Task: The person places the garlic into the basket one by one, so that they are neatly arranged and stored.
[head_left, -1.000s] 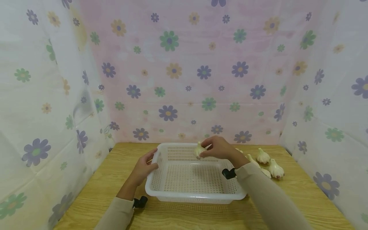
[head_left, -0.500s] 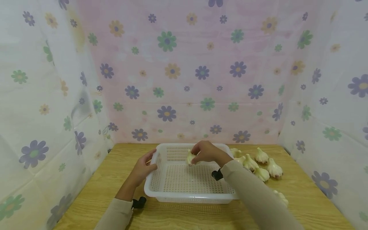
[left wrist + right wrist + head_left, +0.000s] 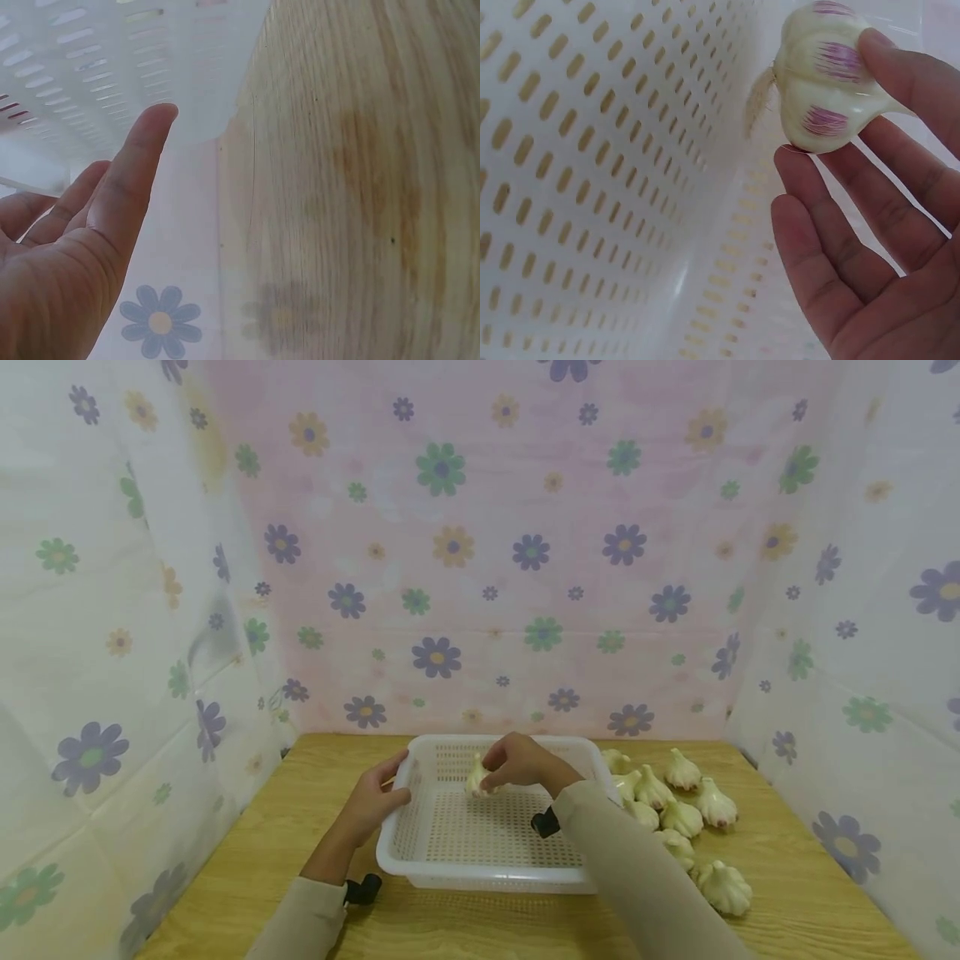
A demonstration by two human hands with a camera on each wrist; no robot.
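A white plastic basket (image 3: 495, 875) with slotted walls and floor stands on the wooden table. At its left rim my left hand (image 3: 371, 797) holds on, the thumb lying over the rim; in the left wrist view a finger (image 3: 124, 176) extends along the slotted outer wall. Inside the basket, towards the back left, my right hand (image 3: 520, 762) pinches a garlic bulb (image 3: 476, 777). The right wrist view shows this bulb (image 3: 821, 79), with purple streaks and a root tuft, between thumb and fingertips, close over the slotted floor.
Several more garlic bulbs (image 3: 681, 819) lie on the table (image 3: 795, 877) right of the basket, some partly behind the right sleeve (image 3: 637, 868). Flower-patterned sheets (image 3: 487, 635) enclose the back and both sides.
My right hand has carried the garlic bulb leftward and lower into the basket. More of the bulbs on the right now show past the sleeve. My left hand keeps its place at the rim.
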